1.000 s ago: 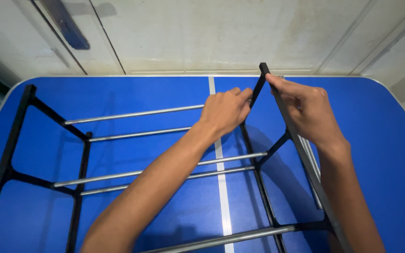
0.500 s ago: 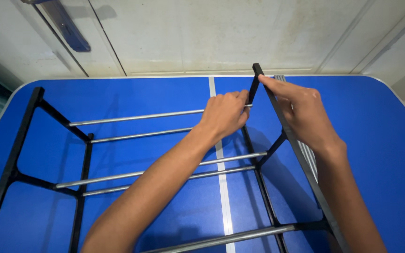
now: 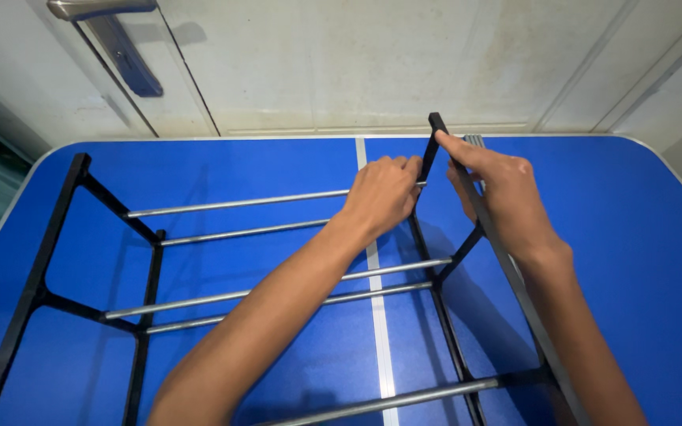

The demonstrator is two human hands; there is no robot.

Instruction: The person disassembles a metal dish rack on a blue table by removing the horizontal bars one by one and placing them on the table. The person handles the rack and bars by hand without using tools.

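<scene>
The wide blue counter point(image 3: 633, 260) fills your view, a pale seam line point(image 3: 379, 315) running down its middle, and behind it stands a cream wall with a door that carries a silver metal lever handle point(image 3: 100, 9) at top left. On the counter sits the black-framed rack with silver metal rods point(image 3: 294, 288), spanning almost the whole surface. Its left black side frame point(image 3: 37, 288) rises near the left edge, its right black side frame point(image 3: 515, 284) slopes from the far middle down to the near right corner. Thin silver metal rods run between the two frames in pairs, and one thicker rod point(image 3: 404, 396) crosses at the bottom of your view.

Your left hand point(image 3: 380, 196) reaches across the middle, fingers curled shut around the end of the far top silver rod point(image 3: 238, 203), right where it meets the right frame's upper strut. Your right hand point(image 3: 503, 197) is clamped on the top rail of that same right frame, forefinger stretched along it toward the upper corner, thumb tucked under. The two hands sit close together, just either side of that corner, not touching. A few loose silver rods point(image 3: 475, 140) lie on the counter beyond your right hand.
</scene>
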